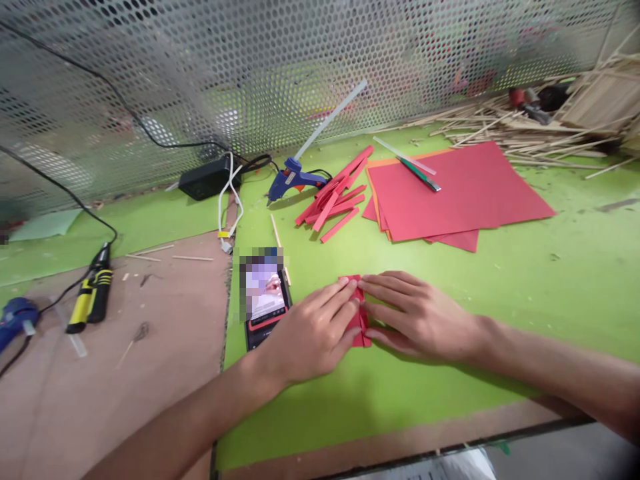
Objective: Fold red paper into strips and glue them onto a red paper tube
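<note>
A small folded piece of red paper [361, 339] lies on the green table surface [450, 393]. My left hand [315, 330] rests flat on its left side, the fingers stretched out over it. From the right, my right hand [423, 317] presses its fingertips on the paper's right edge, fingers extended and slightly apart. The two hands nearly meet over the paper and hide much of it. Just left of my left hand is a phone [267, 300] with a lit screen, partly hidden behind that hand.
Beyond the hands lie red paper strips [333, 193], a blue glue gun [295, 179] and red sheets [465, 193] with a green cutter [420, 175] on top. Wooden sticks [500, 130] pile up at back right. Yellow-black tools [93, 293] lie at left. A perforated metal screen [250, 73] stands behind.
</note>
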A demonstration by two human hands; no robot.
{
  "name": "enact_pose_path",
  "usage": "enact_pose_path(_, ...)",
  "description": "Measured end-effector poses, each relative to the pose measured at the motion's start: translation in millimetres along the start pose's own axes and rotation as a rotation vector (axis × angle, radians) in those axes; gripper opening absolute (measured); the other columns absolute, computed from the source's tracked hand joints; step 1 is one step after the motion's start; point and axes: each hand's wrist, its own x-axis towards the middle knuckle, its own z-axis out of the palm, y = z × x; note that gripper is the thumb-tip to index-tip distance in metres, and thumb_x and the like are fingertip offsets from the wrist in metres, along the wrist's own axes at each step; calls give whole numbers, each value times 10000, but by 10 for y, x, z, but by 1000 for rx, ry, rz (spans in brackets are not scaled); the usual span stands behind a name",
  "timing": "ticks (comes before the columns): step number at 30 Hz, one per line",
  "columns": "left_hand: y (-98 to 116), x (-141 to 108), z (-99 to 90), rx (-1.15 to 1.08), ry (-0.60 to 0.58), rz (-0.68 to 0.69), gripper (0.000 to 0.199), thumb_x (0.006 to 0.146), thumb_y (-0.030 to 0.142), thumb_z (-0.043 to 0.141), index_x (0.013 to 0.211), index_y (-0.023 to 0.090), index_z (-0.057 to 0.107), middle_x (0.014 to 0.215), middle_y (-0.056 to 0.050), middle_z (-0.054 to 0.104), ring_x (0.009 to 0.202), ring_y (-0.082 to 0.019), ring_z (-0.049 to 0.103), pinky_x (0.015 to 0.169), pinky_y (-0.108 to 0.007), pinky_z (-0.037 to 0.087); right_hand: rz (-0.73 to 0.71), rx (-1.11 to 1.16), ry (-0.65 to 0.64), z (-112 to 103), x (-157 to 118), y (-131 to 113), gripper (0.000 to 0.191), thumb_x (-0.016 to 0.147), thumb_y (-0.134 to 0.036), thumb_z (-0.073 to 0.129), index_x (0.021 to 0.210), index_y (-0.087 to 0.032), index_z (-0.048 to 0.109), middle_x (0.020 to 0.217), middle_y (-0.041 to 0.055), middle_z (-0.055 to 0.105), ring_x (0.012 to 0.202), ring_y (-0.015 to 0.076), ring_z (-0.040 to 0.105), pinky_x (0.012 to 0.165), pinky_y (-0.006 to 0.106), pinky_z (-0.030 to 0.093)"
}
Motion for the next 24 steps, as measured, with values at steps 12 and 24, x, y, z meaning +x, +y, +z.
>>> enact_pose_path(12,-31,15,-28,-5,-18,20,359,1050,247,565,1302,23,688,1437,-218,678,1381,-327,636,1200,-448,530,-41,-62,10,-14,-7,-10,247,1053,-305,616,1106,-92,730,1215,218,764,1160,338,744,979,506,643)
enact_pose_path(24,-65,23,-54,-12,-15,27,339,1058,269,582,1277,39,702,1398,-202,705,1355,-314,658,1166,-438,564,-238,28,9,-52,-139,4,218,1035,-285,653,1089,-98,749,1176,157,789,1159,277,750,1049,433,617)
